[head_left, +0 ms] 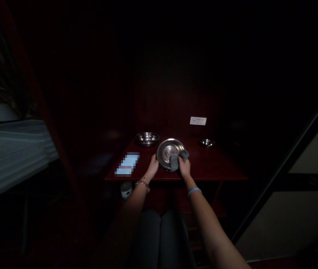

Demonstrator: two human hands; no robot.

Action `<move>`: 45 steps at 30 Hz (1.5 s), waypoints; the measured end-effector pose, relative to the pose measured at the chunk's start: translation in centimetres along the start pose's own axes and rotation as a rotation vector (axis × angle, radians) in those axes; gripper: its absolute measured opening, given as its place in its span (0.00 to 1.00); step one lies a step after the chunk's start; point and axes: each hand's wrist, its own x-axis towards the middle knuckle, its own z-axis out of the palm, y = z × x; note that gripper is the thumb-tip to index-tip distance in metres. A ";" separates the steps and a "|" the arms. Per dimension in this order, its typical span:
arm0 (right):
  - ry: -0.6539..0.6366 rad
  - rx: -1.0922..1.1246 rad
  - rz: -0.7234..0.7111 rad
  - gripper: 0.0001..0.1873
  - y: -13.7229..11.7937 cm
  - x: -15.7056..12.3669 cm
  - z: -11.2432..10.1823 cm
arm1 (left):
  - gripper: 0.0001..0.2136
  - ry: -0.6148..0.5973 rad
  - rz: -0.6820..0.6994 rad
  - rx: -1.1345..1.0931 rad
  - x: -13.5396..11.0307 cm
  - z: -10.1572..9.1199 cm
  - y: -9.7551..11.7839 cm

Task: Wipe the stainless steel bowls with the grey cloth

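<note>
A shiny metal bowl (164,151) is held up over the front of a dark red desk, tilted so one round face is toward me. My left hand (153,164) grips its left rim with closed fingers. On its lower right side, my right hand (184,166) is closed around a grey cloth (173,163), which lies against the metal. Part of the cloth bunches above the right hand's fingers. Behind to the left, another metal bowl (147,139) rests on the desk, and a smaller metal bowl (207,143) sits at the right.
The red desk (217,164) has a blurred-out, bright phone-like object (127,164) at its left front. A white socket panel (198,120) is on the back wall. Below the desk stands a jar-like container (126,190). Stacked translucent plastic trays or lids (13,153) stand far left.
</note>
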 end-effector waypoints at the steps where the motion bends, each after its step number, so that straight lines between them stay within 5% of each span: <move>1: 0.001 -0.001 -0.003 0.17 0.0 0.0 0.0 | 0.16 -0.002 -0.001 -0.005 0.0 0.0 0.0; 45: 0.006 0.010 0.015 0.17 -0.1 0.0 -0.1 | 0.19 -0.056 0.011 -0.022 -0.1 0.0 0.2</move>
